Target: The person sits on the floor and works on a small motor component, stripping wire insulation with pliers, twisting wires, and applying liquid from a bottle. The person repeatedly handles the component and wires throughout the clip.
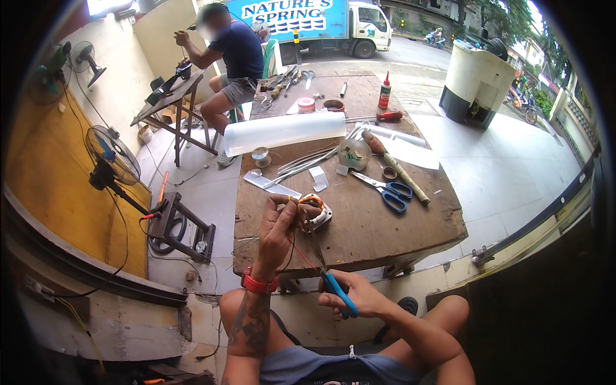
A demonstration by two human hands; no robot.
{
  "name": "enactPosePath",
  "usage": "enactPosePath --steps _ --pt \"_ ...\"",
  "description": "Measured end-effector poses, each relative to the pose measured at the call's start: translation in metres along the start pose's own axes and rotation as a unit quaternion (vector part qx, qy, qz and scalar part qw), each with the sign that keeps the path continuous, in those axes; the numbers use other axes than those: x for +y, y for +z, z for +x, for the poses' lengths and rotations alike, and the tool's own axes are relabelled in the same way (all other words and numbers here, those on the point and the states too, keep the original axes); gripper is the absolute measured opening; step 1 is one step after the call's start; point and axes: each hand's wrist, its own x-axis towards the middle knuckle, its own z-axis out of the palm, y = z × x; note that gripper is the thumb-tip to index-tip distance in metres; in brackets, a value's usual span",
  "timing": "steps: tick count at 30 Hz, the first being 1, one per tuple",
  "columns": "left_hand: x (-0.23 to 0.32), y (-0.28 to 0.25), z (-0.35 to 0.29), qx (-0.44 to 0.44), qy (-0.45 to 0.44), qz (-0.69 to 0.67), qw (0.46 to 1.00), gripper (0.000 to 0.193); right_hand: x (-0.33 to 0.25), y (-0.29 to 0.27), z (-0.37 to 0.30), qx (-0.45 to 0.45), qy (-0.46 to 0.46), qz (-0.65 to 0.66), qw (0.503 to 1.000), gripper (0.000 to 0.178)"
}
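Note:
A small motor stator [319,212] with copper windings and a white rim rests at the table's near edge. Over its left side my left hand [279,221], a red watch on the wrist, has its fingers closed in a pinch on a thin yellow piece of wire or sleeving [293,199]. My right hand [359,293] grips a tool with blue handles [340,294] and long narrow metal jaws; I cannot tell whether it is scissors or pliers. Its tip reaches up to the stator beside my left fingers. A red wire [305,259] and a black one hang below.
Blue-handled scissors [388,192] lie on the wooden table [359,240], near a wooden-handled stick [404,170], a solder spool [261,156] and a clear plastic roll [285,133]. Farther back stand a red bottle [385,93] and a screwdriver [388,116]. Another person [234,54] sits at the back left.

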Motion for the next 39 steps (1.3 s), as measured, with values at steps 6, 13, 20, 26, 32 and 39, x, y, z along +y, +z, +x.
enactPosePath --steps 6,13,20,26,32,39 --pt "0.012 -0.003 -0.006 -0.025 -0.003 0.076 0.997 0.01 -0.002 0.009 0.007 -0.001 -0.009 0.038 0.999 0.063" --pt "0.01 0.0 -0.014 -0.064 0.008 0.142 0.988 0.009 -0.019 0.003 0.027 0.08 -0.042 -0.03 0.995 0.054" --pt "0.006 -0.002 -0.019 -0.029 0.023 0.17 0.985 0.012 -0.019 -0.006 0.035 0.159 -0.095 -0.188 0.964 0.054" --pt "0.001 0.005 -0.022 0.01 0.04 0.168 0.985 0.013 -0.027 -0.028 0.023 0.386 -0.253 -0.489 0.74 0.064" --pt "-0.001 0.014 -0.027 0.011 0.052 0.223 0.973 0.017 -0.03 -0.032 0.022 0.385 -0.266 -0.501 0.728 0.065" --pt "-0.001 0.011 -0.028 0.008 0.062 0.314 0.947 0.018 -0.028 -0.036 0.022 0.366 -0.253 -0.508 0.738 0.063"
